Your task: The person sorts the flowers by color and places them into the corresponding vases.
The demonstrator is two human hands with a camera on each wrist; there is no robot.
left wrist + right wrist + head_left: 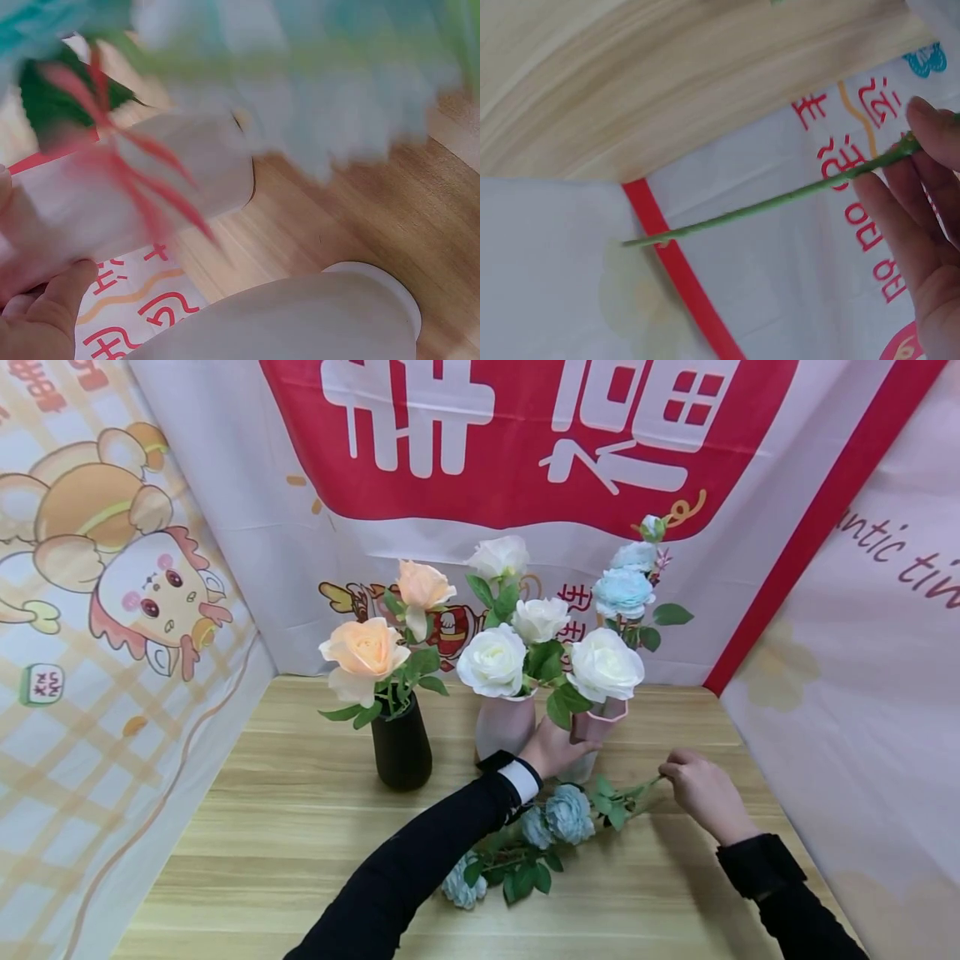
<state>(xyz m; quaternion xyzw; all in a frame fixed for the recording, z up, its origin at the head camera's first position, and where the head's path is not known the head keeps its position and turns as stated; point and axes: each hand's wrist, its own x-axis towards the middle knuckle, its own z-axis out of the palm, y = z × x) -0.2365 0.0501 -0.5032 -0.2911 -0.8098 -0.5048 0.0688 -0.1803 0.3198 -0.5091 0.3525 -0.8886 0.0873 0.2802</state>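
My left hand [557, 750] grips a pale pink vase [592, 728], holding white roses [606, 665] and a blue flower stem [624, 593]. In the left wrist view, thumb and fingers lie on opposite sides of that vase [135, 195]; blurred blue petals [315, 97] hang across the top. With thumb and fingers, my right hand [701, 795] pinches the green stem [765, 205] of a blue artificial flower spray. Its blue blooms [568, 814] and leaves stretch leftward low over the table, partly behind my left forearm.
A black vase [402, 743] with peach roses [365, 652] stands at left. Next to the gripped vase is another pale vase [504, 727] with white roses [492, 660]. Printed cloth [247, 510] walls surround the wooden table [285, 827] on the back and sides.
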